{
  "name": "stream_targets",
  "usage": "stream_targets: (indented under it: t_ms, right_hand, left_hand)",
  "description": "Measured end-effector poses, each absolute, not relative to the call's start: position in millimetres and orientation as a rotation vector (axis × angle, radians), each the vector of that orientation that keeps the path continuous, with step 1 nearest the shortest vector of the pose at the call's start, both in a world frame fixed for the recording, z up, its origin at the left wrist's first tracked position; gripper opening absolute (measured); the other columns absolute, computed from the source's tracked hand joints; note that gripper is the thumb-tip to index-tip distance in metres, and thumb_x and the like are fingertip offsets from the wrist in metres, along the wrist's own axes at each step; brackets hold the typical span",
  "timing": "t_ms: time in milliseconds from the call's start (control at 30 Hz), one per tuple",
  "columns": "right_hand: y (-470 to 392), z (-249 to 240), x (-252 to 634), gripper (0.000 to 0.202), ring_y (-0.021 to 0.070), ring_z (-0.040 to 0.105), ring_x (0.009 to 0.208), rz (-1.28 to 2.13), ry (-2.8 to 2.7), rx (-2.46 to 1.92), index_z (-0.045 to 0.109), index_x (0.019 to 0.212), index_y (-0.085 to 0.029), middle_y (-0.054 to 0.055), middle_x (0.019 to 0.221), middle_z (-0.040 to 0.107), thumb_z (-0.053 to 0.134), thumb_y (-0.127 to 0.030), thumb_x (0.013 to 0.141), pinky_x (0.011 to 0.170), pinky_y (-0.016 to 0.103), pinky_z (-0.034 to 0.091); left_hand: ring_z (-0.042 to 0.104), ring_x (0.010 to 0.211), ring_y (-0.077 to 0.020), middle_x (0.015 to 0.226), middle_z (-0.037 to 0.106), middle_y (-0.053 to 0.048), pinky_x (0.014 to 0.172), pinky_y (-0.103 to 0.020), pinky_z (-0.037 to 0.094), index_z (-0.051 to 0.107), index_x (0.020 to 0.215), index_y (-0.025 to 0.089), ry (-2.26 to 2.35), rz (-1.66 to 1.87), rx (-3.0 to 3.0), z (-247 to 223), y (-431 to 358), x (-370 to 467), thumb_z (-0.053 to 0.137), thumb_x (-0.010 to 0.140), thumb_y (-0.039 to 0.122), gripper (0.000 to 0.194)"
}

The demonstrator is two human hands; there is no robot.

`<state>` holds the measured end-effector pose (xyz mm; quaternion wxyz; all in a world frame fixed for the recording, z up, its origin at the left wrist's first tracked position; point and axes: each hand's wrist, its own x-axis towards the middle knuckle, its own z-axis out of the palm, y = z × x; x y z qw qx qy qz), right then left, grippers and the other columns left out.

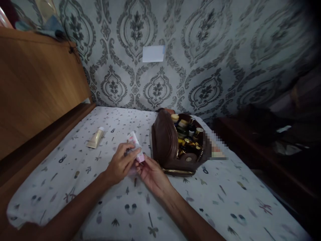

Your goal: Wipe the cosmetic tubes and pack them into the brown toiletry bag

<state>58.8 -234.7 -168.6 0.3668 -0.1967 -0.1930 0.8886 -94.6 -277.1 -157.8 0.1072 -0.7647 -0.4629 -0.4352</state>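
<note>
A small white tube (133, 138) with pink marks and a pink cap is held over the bedsheet, near the middle of the view. My left hand (122, 161) is closed around its body, the fingers covering part of it. At the lower end, the fingertips of my right hand (154, 175) pinch at the pink cap (140, 158); I cannot tell whether the cap is loose. Just right of my hands stands an unzipped brown bag (163, 142) with several bottles and jars inside. A beige tube with a white cap (95, 138) lies on the sheet to the left.
A patterned white sheet (114, 204) covers the bed. On the left rises a wooden board (37, 70), and behind the bed is a patterned wall with a white card (152, 54) on it. Dark, unclear items lie at the far right. A pixelated patch sits beside the bag.
</note>
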Motion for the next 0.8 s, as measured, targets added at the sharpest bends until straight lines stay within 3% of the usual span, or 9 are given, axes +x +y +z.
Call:
stream_targets:
  t_ms: [167, 367, 567, 800]
  right_hand:
    - [-230.9, -165.4, 61.2, 0.028, 0.0077, 0.060, 0.061, 2.331, -0.431, -0.442, 0.070, 0.084, -0.017, -0.001, 0.075, 0.069, 0.088, -0.022, 0.063, 0.057, 0.016, 0.050]
    - [-234.3, -168.6, 62.9, 0.021, 0.0095, 0.059, 0.063, 2.424, -0.481, -0.432, 0.068, 0.089, -0.019, 0.002, 0.079, 0.071, 0.082, -0.022, 0.072, 0.056, 0.018, 0.050]
    - [-231.9, -169.6, 64.6, 0.019, 0.0090, 0.058, 0.064, 2.469, -0.406, -0.355, 0.069, 0.091, -0.017, 0.005, 0.083, 0.069, 0.079, -0.021, 0.075, 0.059, 0.018, 0.052]
    - [-225.2, -171.1, 64.9, 0.020, 0.0112, 0.060, 0.069, 2.425, -0.450, -0.346, 0.069, 0.093, -0.020, 0.003, 0.086, 0.069, 0.079, -0.023, 0.076, 0.059, 0.021, 0.053]
  left_hand:
    - [0.053, 0.108, -0.0218, 0.113, 0.054, -0.011, 0.088, -0.037, 0.050, 0.049, 0.140, 0.024, -1.286, -1.266, -2.336, -157.7, -278.5, -91.7, 0.045, 0.093, 0.008, 0.049]
    - [0.053, 0.107, -0.0192, 0.116, 0.051, -0.009, 0.086, -0.034, 0.050, 0.058, 0.132, 0.025, -1.571, -1.413, -2.092, -161.9, -269.6, -109.9, 0.046, 0.095, 0.012, 0.041]
    - [0.056, 0.104, -0.0187, 0.106, 0.058, -0.006, 0.093, -0.035, 0.047, 0.067, 0.121, 0.024, -1.856, -1.920, -1.904, -158.4, -269.7, -98.9, 0.056, 0.093, 0.026, 0.031]
    - [0.064, 0.105, -0.0225, 0.112, 0.073, -0.008, 0.097, -0.035, 0.047, 0.074, 0.110, 0.020, -2.002, -2.540, -2.021, -158.7, -269.5, -87.8, 0.069, 0.082, 0.037, 0.033]
